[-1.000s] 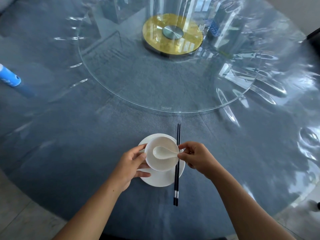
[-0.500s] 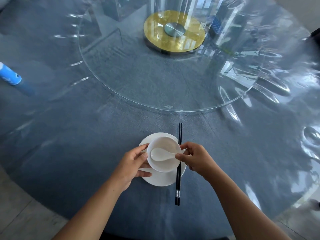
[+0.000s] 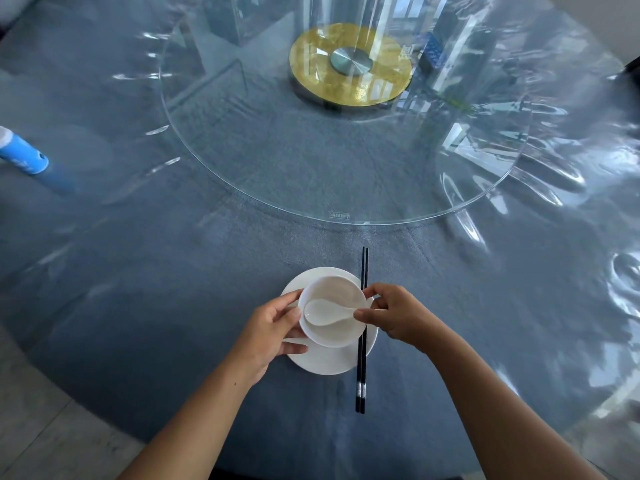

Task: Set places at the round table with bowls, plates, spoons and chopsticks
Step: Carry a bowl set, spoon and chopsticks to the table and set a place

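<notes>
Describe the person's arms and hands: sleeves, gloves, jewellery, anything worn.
Both forearms are bare as far as the frame shows, with no sleeves in view. The left hand and right hand wear no gloves. No rings, watch or bracelets are visible on the fingers or wrists. Nails look short and unpainted.

One white plate is sitting on the desk. One white bowl is resting on that plate. One white spoon is lying in the bowl. Two black chopsticks, one pair, are lying side by side across the plate's right edge. Two hands are showing: the left hand and the right hand. One round glass turntable is sitting at mid-desk, with one gold disc under it. One blue cylinder is lying at the left edge. One place setting is showing in all.
</notes>
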